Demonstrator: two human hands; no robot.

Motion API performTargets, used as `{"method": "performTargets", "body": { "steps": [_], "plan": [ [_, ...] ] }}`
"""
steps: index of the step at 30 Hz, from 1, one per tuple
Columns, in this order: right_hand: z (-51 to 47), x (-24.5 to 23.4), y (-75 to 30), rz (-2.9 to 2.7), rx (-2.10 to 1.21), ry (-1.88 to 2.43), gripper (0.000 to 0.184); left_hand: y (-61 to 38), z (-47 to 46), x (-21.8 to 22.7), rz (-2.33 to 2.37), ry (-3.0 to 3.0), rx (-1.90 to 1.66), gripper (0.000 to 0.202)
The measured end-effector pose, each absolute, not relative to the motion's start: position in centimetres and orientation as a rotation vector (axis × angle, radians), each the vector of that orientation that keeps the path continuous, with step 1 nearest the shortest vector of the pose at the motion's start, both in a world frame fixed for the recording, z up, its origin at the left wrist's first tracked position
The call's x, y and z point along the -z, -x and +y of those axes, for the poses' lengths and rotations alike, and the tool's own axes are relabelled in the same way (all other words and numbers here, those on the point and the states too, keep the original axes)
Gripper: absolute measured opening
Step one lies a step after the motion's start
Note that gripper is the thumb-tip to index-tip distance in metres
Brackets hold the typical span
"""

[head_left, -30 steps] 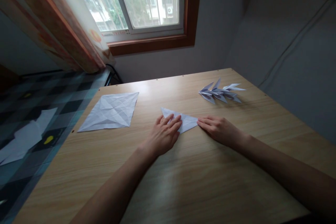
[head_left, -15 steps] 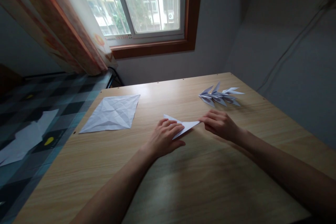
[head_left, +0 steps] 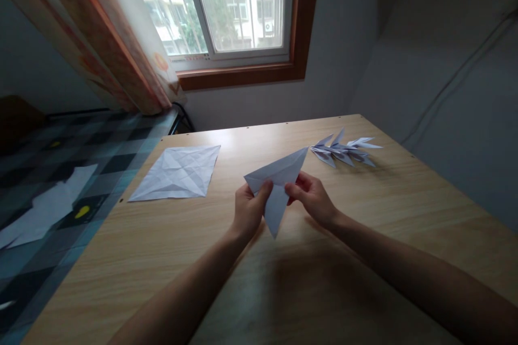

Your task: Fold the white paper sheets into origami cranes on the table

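Between my two hands is a folded white paper (head_left: 277, 194), held up above the table and tilted toward me. It has a wide triangular top and a pointed flap hanging down. My left hand (head_left: 250, 207) pinches its left side, thumb in front and fingers behind. On the other side my right hand (head_left: 313, 197) grips the paper near the middle, its thumb on the front face; the fingers behind are partly hidden. A creased square sheet (head_left: 178, 172) lies flat to the left. Several pointed folded paper pieces (head_left: 343, 150) stand in a cluster at the back right.
The wooden table (head_left: 364, 259) reaches back toward the wall below a window (head_left: 243, 11). To its left is a checked cloth surface (head_left: 36, 178) with torn-edged white paper (head_left: 52, 205) on it. A patterned curtain (head_left: 109, 38) hangs at the left.
The folded paper has come up off the table and turned to face me. My left hand went from lying flat on it to pinching it; my right hand moved from its tip to its side.
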State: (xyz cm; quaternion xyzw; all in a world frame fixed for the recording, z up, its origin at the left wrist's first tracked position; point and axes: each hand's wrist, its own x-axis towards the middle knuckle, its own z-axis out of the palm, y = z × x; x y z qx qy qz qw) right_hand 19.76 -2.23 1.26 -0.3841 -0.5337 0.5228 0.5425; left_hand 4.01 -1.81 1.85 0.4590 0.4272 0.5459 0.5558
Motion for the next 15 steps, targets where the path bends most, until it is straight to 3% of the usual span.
{"method": "performTargets", "body": {
  "steps": [15],
  "plan": [
    [-2.1,0.6,-19.3,-1.205,-1.256,1.051,0.031,-3.2,0.2,0.0,1.089,-1.031,-1.358,0.048]
  ]
}}
